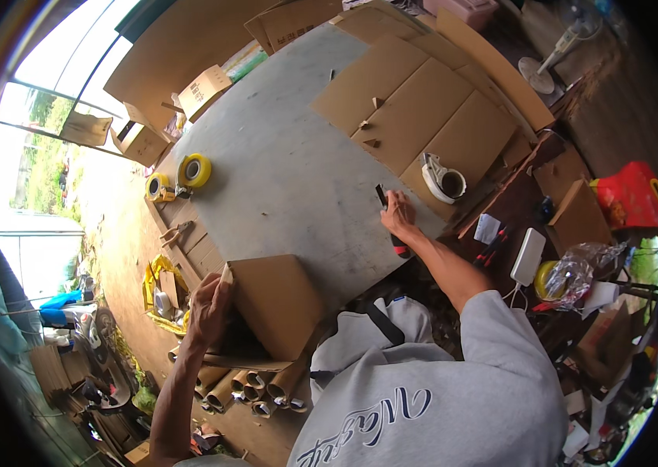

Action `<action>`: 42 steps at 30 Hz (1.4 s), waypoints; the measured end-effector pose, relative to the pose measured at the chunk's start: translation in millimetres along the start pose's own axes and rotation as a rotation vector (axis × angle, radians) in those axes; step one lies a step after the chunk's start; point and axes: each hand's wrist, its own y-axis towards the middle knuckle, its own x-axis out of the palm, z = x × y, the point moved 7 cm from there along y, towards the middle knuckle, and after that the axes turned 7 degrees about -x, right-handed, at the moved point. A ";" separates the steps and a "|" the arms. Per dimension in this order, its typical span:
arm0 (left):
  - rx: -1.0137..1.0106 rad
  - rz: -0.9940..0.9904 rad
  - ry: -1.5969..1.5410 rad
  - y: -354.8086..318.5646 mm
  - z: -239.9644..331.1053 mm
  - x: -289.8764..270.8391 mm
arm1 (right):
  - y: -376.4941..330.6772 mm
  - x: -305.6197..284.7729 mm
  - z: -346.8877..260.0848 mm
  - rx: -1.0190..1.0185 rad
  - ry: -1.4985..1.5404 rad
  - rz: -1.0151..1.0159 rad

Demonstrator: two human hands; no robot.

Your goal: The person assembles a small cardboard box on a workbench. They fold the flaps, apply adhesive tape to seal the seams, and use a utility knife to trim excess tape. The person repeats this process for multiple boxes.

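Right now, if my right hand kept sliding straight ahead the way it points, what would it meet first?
Probably the flat brown cardboard sheet lying on the grey table. The right hand, holding a dark utility knife, points up toward it; the white tape dispenser sits slightly to the right.

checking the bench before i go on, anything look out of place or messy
Small cardboard scraps lie loose on the flattened cardboard sheets, and cardboard tubes sit heaped below the table edge. Nothing looks spilled or broken.
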 end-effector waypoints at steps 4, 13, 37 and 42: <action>-0.020 0.006 0.047 3.2 11.4 0.7 | 29.5 -0.8 9.3 0.001 0.060 -0.014; -0.060 -0.002 0.080 11.1 11.8 3.5 | 78.1 18.9 14.5 0.059 0.050 0.033; -0.030 -0.007 0.287 7.8 3.6 2.6 | -197.5 -209.4 197.2 0.565 -0.133 0.324; -0.014 0.003 0.268 3.0 3.2 2.1 | -200.3 -200.3 214.2 0.509 -0.089 0.337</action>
